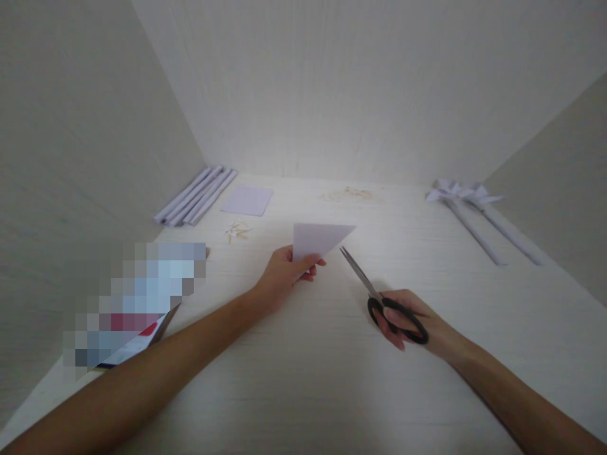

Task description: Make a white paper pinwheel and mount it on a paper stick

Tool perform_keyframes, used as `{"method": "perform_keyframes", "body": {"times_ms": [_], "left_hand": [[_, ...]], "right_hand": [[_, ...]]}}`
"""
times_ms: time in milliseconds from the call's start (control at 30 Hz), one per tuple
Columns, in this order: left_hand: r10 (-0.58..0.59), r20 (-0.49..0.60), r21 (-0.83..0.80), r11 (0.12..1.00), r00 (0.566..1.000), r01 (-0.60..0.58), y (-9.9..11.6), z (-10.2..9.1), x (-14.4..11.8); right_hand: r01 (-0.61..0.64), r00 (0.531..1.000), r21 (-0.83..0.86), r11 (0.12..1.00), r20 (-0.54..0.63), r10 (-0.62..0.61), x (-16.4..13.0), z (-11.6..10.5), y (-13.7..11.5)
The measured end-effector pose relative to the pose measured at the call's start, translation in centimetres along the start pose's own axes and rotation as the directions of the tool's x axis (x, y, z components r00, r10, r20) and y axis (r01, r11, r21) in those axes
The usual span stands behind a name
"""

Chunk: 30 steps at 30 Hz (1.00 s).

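Note:
My left hand (284, 273) pinches a pale folded paper triangle (318, 239) by its lower left corner and lifts it just above the light wooden table (303, 379). My right hand (405, 321) grips black-handled scissors (379, 297) with fingers through the loops. The blades are almost closed and point up-left toward the triangle's right tip, a short gap away.
Rolled paper tubes (195, 196) lie at the back left beside a flat paper square (247, 200). Small wooden sticks (237, 230) are scattered near them. Two paper pinwheels on stems (474, 208) lie at the back right. A blurred printed item (133, 303) sits left. Walls enclose three sides.

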<state>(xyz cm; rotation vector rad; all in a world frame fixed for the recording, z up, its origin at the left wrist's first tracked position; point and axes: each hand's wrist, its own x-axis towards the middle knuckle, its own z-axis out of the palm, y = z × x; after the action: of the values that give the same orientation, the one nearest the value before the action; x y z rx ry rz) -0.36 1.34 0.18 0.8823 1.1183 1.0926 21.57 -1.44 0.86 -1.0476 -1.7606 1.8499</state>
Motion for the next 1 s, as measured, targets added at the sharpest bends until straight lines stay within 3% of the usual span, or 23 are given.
{"method": "perform_keyframes", "body": {"times_ms": [133, 400, 1000], "left_hand": [[-0.045, -0.012, -0.051, 0.998, 0.999, 0.044, 0.17, 0.08, 0.26], [-0.047, 0.086, -0.042, 0.998, 0.995, 0.051, -0.03, -0.01, 0.16], [-0.079, 0.183, 0.018, 0.997, 0.980, 0.077, 0.13, -0.09, -0.14]], "right_hand": [[-0.052, 0.998, 0.022, 0.998, 0.021, 0.052, -0.04, -0.12, 0.30], [-0.130, 0.991, 0.042, 0.991, 0.037, 0.129, -0.27, 0.01, -0.02], [-0.195, 0.978, -0.100, 0.976, 0.058, 0.201, -0.22, -0.04, -0.33]]}}
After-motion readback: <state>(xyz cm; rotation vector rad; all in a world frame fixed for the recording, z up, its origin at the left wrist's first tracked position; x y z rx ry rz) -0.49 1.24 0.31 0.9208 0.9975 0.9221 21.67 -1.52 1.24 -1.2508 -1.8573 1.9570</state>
